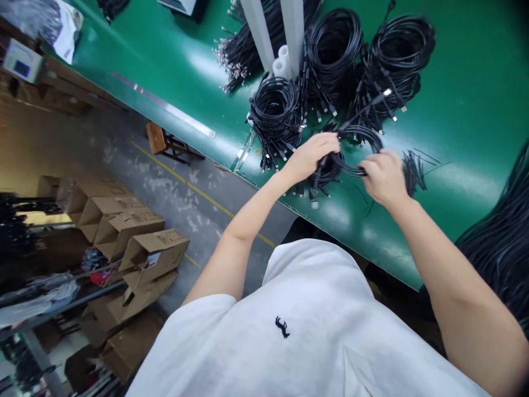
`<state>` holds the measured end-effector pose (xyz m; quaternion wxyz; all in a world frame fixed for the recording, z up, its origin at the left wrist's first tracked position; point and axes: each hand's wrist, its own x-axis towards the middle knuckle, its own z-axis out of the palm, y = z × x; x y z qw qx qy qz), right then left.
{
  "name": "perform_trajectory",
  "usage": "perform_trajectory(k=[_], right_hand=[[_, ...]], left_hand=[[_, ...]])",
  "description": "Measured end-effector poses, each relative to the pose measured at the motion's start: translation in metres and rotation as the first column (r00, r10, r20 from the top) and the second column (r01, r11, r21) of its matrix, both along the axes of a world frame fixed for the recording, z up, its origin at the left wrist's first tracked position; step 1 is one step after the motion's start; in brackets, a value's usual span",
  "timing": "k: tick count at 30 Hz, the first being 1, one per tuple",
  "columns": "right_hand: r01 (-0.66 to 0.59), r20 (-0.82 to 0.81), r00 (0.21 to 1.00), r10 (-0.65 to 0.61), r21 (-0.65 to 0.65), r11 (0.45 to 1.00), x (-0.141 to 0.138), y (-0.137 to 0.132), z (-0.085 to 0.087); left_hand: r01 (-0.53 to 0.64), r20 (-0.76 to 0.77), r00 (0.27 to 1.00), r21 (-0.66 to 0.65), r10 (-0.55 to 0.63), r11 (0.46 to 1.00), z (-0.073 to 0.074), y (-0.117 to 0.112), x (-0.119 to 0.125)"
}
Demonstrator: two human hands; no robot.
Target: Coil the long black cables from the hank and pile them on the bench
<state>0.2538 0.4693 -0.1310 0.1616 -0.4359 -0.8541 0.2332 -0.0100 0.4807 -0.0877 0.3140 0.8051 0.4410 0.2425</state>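
Between my two hands a coil of black USB cable (354, 170) hangs just above the green table. My left hand (313, 154) is closed around its left side. On the opposite side my right hand (384, 173) grips the loop, fingers wrapped over the strands. A cable end with a bright metal plug (387, 92) sticks out up and to the right, somewhat blurred. Under the held coil lies a smaller pile of coiled cables (326, 172), partly hidden by my left hand. Beside my right hand is a bunch of short black ties (413, 171).
Stacks of coiled cables (275, 105) stand around white upright posts (292, 33) on the green table (467, 110). Loose long cables (500, 248) hang at the right. A metal ruler (182, 114) lies along the table's edge. A wooden stool (156, 138) and cardboard boxes (155, 248) are at left.
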Motion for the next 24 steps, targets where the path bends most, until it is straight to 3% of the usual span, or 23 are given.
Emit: perform_trajectory(k=[4, 7, 10, 14, 17, 19, 21, 24], right_hand=[[-0.132, 0.167, 0.978, 0.127, 0.019, 0.991, -0.045, 0.007, -0.053], [-0.127, 0.168, 0.978, 0.125, -0.001, 0.992, -0.061, -0.013, -0.072], [-0.130, 0.134, 0.982, 0.133, -0.034, 0.991, -0.069, -0.023, -0.072], [-0.056, 0.112, 0.991, 0.067, -0.102, 0.993, -0.081, -0.024, -0.058], [0.121, 0.117, 0.988, -0.102, -0.159, 0.980, -0.081, -0.054, -0.044], [0.273, 0.151, 0.959, -0.241, -0.254, 0.928, -0.070, -0.099, -0.041], [0.437, 0.223, 0.898, -0.379, -0.363, 0.823, -0.048, -0.159, -0.044], [0.704, 0.403, 0.710, -0.578, -0.433, 0.563, 0.006, -0.261, -0.055]], left_hand=[[0.073, -0.145, 0.986, -0.085, -0.085, 0.994, -0.056, -0.001, -0.042], [-0.065, -0.157, 0.986, -0.024, 0.061, 0.998, -0.083, -0.022, -0.045], [-0.205, -0.202, 0.956, 0.057, 0.213, 0.977, -0.095, -0.032, -0.030], [-0.185, -0.285, 0.940, 0.032, 0.187, 0.982, -0.104, -0.025, -0.017], [-0.184, -0.335, 0.924, 0.039, 0.187, 0.982, -0.102, -0.023, -0.023], [-0.189, -0.329, 0.922, 0.081, 0.205, 0.979, -0.096, -0.027, -0.030], [-0.258, -0.246, 0.923, 0.173, 0.295, 0.951, -0.089, -0.035, -0.035], [-0.328, -0.128, 0.926, 0.189, 0.355, 0.925, -0.080, -0.057, -0.029]])
